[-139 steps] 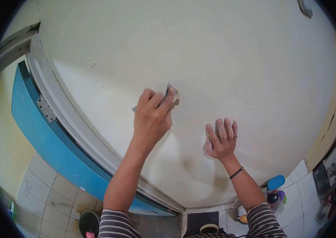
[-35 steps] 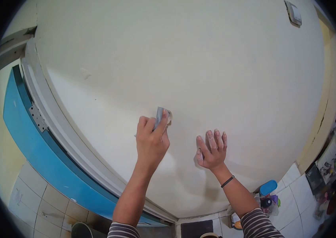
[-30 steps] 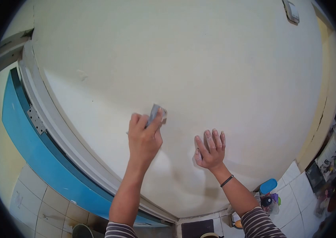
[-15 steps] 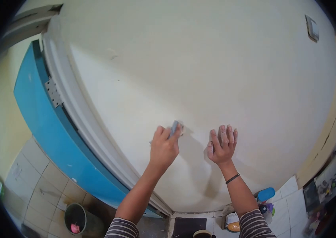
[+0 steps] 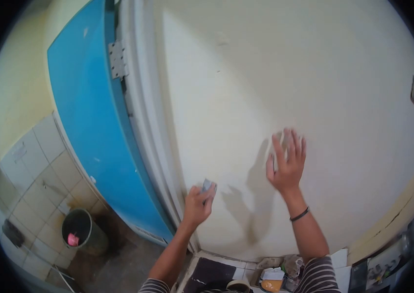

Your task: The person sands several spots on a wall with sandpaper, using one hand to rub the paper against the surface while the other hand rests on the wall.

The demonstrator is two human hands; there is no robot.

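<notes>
Head cam: L hand (image 5: 197,208) grips grey pc (image 5: 208,184), vis. end up, long axis unclear; R hand (image 5: 287,168) wide.

- Now holds the grey sheet (image 5: 207,183) in the left hand (image 5: 197,207), lower along the wall (image 5: 314,58) and nearer the door frame (image 5: 144,73).
- Has the right hand (image 5: 288,171) above the left, instead of level or lower, with a wider gap to its shadow (image 5: 260,202).
- Looks further left, showing more door (image 5: 89,97) and the whole bucket (image 5: 95,241).
</notes>
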